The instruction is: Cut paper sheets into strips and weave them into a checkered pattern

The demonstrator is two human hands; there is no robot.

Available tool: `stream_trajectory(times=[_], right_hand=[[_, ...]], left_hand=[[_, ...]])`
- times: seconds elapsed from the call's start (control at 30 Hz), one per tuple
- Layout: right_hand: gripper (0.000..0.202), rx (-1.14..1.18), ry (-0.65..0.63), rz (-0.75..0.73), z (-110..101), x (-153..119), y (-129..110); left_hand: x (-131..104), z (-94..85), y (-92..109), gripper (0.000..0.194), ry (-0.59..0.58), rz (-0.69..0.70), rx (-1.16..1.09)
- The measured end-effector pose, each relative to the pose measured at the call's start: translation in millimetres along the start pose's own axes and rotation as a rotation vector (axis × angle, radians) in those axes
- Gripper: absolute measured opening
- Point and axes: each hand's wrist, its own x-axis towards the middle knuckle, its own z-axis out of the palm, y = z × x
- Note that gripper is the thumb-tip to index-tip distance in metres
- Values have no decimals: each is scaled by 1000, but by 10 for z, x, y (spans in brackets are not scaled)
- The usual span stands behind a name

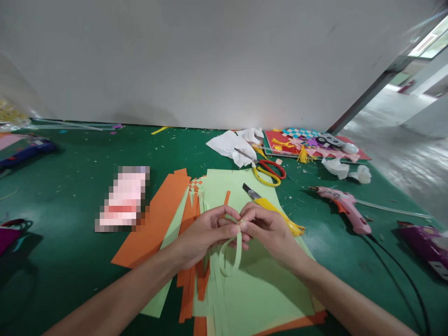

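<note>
A narrow pale green paper strip [239, 254] is bent into a loop and hangs below my fingertips. My left hand [217, 228] and my right hand [264, 226] meet over the paper, each pinching the strip at the top of its loop. Underneath lie light green paper sheets [273, 289], with several cut green and orange strips [189, 266] at their left side. A small orange and white checkered woven piece [196, 185] rests above the strips. Close behind my right hand is a yellow utility knife [280, 212] with its blade out.
Scissors with red and yellow handles [269, 172] lie beyond the sheets, beside crumpled white tissue [233, 145]. On the right are a pink glue gun [345, 207] with a cord and a purple packet [425, 247]. Orange paper [150, 224] and a pixelated pink object [122, 198] lie left.
</note>
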Motion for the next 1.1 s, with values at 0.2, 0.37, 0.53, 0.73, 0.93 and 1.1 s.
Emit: stream_trajectory(times=[0.2, 0.37, 0.53, 0.73, 0.93, 1.1], right_hand=[[18, 8, -5, -23, -10, 0, 14], [20, -22, 8, -23, -16, -5, 20], [20, -34, 5, -17, -16, -11, 11], [20, -43, 3, -19, -14, -14, 6], [19, -64, 14, -35, -16, -14, 13], [21, -74, 36, -35, -12, -21, 43]], left_hand=[[-2, 8, 2, 16, -1, -5, 3], [3, 7, 6, 17, -4, -4, 0], [0, 17, 7, 18, 4, -7, 2], [-5, 19, 9, 17, 5, -9, 8], [-4, 21, 7, 20, 24, -4, 40], [-28, 82, 20, 22, 109, 77, 166]])
